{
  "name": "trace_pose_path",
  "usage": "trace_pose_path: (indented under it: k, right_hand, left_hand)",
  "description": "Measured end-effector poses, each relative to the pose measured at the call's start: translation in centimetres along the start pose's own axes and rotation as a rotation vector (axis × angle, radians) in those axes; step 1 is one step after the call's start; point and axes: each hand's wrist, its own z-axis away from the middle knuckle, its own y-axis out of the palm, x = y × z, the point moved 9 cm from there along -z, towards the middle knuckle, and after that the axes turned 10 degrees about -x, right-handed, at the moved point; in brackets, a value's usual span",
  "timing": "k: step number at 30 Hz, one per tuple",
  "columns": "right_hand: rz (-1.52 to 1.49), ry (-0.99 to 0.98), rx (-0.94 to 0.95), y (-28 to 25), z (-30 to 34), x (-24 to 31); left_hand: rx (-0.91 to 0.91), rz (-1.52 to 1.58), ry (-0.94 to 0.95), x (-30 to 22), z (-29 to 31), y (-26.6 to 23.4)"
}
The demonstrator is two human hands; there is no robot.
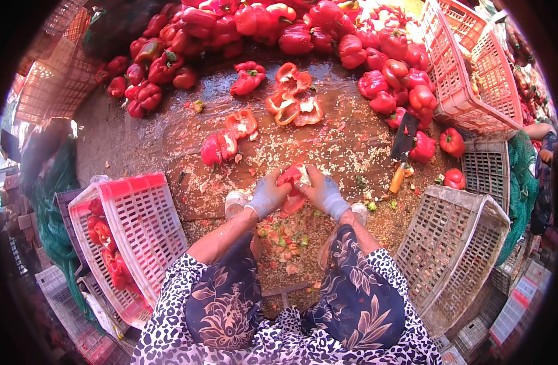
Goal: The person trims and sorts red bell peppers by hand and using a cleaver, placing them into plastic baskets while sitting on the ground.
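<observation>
Between my knees, both gloved hands hold a red bell pepper [294,176] that is cut open, with pale flesh showing. My left hand [269,194] grips its left side and my right hand [324,193] its right side; the fingertips are partly hidden behind it. Ahead of them, opened pepper pieces [241,123] lie on the wet brown sheet [151,146], with more opened pepper halves [308,112] farther off. Off to the right rests a cleaver [398,178] with a yellow handle and dark blade, next to whole peppers.
A large heap of whole red peppers [254,21] lines the far side. At my left stands a pink-and-white crate [148,210] with opened peppers inside; at my right, a tilted dirty white crate [440,237]. Pink crates [467,79] stand far right. Seeds and scraps litter the ground.
</observation>
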Motion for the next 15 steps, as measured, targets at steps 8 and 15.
trace_pose_path:
  k: [8, 15]
  right_hand:
    - [0.315, -0.174, -0.079, -0.6, 1.1, 1.9]
    - [0.28, -0.278, -0.124, -0.6, 1.8, 3.5]
  left_hand:
    - [0.175, 0.189, 0.116, -0.8, -0.3, 0.3]
    - [0.286, 0.466, -0.105, 0.5, 0.1, 1.5]
